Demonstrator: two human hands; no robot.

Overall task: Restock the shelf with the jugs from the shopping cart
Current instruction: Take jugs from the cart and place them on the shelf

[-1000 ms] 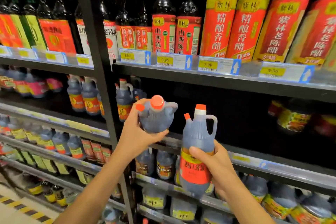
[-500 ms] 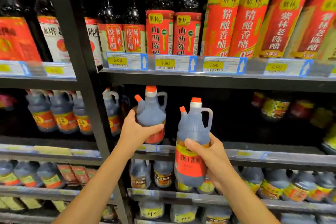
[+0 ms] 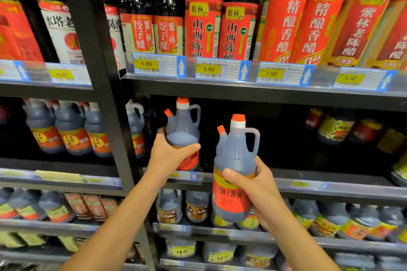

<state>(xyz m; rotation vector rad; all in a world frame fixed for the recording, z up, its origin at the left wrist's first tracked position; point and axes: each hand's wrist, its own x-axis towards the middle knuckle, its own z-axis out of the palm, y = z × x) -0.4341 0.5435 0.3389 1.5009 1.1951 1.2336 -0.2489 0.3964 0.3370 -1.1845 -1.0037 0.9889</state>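
Observation:
I hold two dark soy-sauce jugs with orange caps and red labels in front of a black store shelf [image 3: 308, 180]. My left hand [image 3: 169, 156] grips the left jug [image 3: 182, 130] around its body; it stands upright at the shelf's front edge, partly inside the dark middle bay. My right hand [image 3: 255, 185] holds the right jug [image 3: 235, 169] around its label, upright, out in front of the shelf and lower. The shopping cart is out of view.
A black upright post [image 3: 105, 94] divides the bays. Similar jugs [image 3: 70, 130] stand in the left bay. Tall vinegar bottles [image 3: 204, 26] fill the shelf above, behind price tags [image 3: 158, 66]. Jars [image 3: 334, 125] sit far right; more jugs [image 3: 196, 204] fill the shelves below.
The left jug went from tilted with its caps toward me to upright, and moved forward to the shelf edge. The right jug stayed upright and shifted slightly. The view moved closer.

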